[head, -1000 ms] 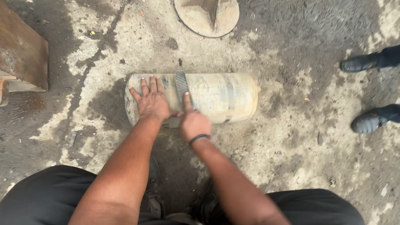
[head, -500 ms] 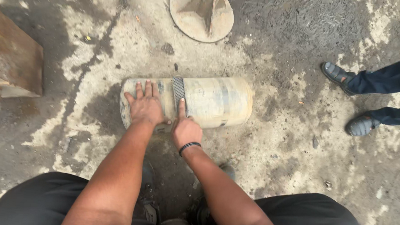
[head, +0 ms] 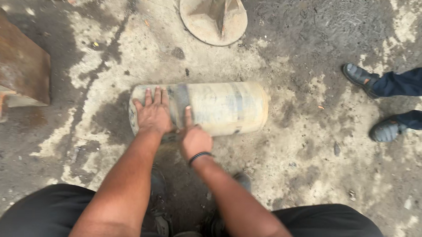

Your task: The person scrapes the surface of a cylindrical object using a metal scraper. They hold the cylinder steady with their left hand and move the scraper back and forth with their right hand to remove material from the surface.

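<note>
While the left hand (head: 155, 114) lies flat, fingers spread, on the pale cylinder (head: 206, 107), the right hand (head: 193, 139) points one finger at its dark band — marking looks barely begun.

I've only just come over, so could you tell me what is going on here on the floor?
A person crouches over a pale, worn cylinder lying on its side on the stained concrete floor. The left hand lies flat on the cylinder's left end, fingers spread. The right hand is beside it, its index finger pointing up against a dark strip across the cylinder; whether it grips anything is unclear. Another person's feet stand at the right, and a round metal base sits beyond the cylinder.
</note>
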